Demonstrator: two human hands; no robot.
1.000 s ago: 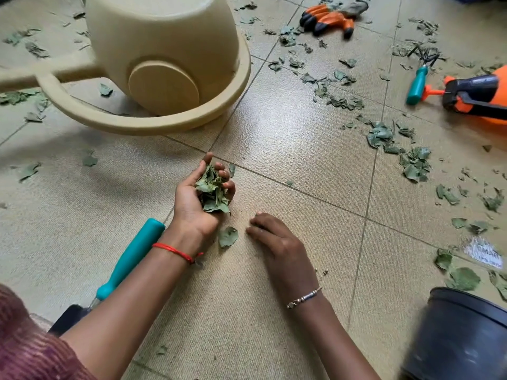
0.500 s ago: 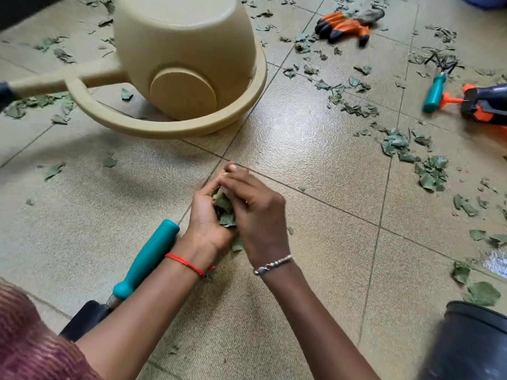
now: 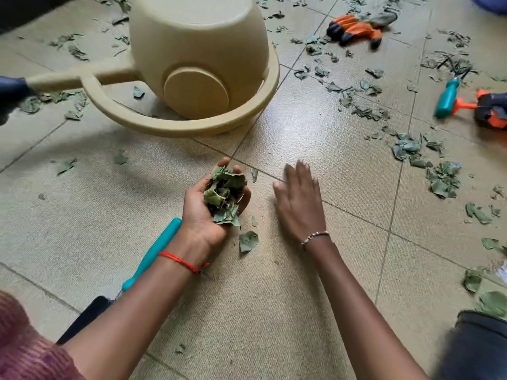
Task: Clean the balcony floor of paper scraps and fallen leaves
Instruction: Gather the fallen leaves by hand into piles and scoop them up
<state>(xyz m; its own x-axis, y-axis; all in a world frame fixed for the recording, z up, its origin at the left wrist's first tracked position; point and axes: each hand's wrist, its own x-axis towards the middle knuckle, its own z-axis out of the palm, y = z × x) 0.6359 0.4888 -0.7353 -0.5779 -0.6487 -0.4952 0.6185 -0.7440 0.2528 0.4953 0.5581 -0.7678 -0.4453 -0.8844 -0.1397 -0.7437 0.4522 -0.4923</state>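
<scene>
Tiled floor; leaves cupped within left fingers.

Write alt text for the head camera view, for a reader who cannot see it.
A person's left hand cups a handful of leaf scraps over a tiled floor, the right hand spread open beside it. A beige watering can sits beyond them; loose leaves litter the tiles at right.

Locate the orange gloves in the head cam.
Head view, upper right of centre: the orange gloves lie on the tiled floor, right of the cream watering can and up-left of the teal-handled tool.
</scene>
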